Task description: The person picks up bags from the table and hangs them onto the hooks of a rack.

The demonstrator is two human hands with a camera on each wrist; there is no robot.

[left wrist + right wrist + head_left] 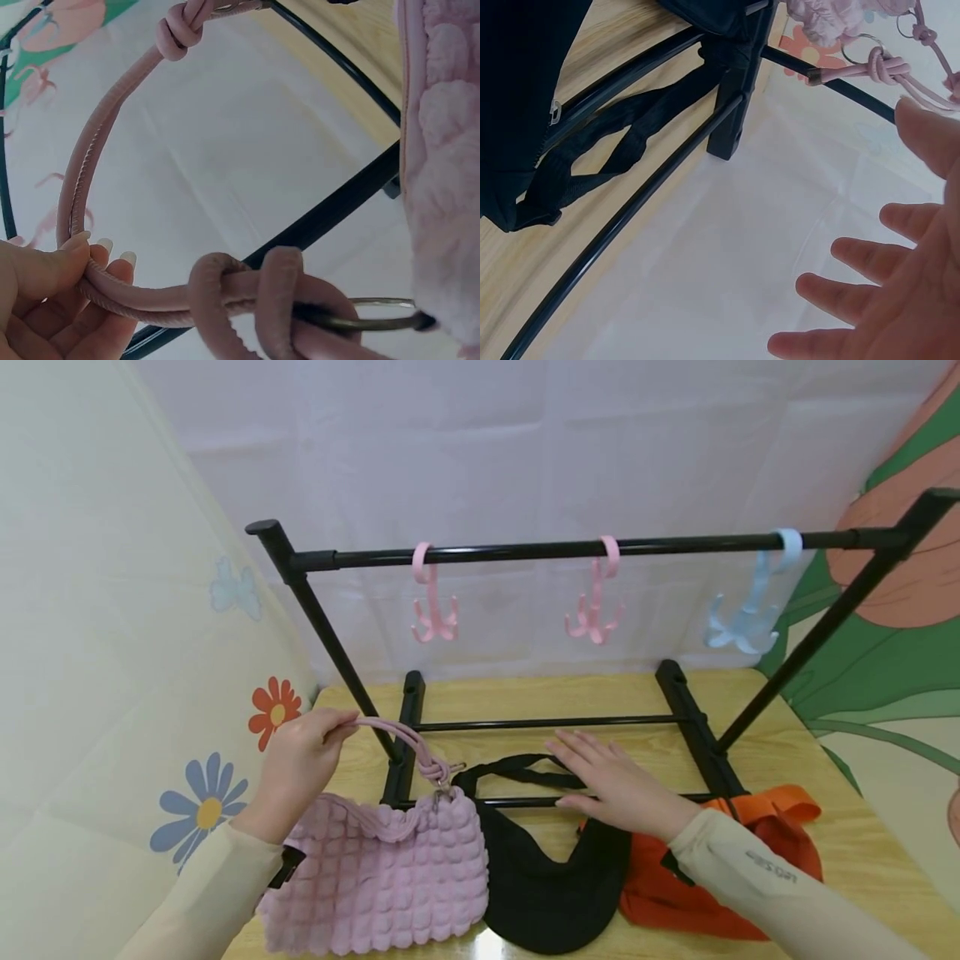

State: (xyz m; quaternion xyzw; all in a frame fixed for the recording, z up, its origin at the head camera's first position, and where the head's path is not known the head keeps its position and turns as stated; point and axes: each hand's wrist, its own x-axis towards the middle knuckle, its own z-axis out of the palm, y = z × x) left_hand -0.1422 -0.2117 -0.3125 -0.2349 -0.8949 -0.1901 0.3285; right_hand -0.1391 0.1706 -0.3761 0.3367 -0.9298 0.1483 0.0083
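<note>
My left hand (303, 768) pinches the knotted strap (397, 729) of a pink puffy handbag (405, 877), holding the strap up above the bag's body. The left wrist view shows thumb and fingertips around the doubled pink cord (86, 161), between two knots. With fingers spread, my right hand (618, 781) hovers over the strap of a black bag (547, 893) and holds nothing; the right wrist view shows the palm (915, 300) apart from the black strap (622, 142). An orange bag (697, 885) lies under my right forearm, partly hidden.
A black rack stands behind the bags, its top bar (510, 552) carrying two pink hooks, the left hook (433, 602) and the middle hook (595, 597), plus a blue hook (750, 602). Its lower rails cross the wooden table (540, 697). Printed cloths hang around.
</note>
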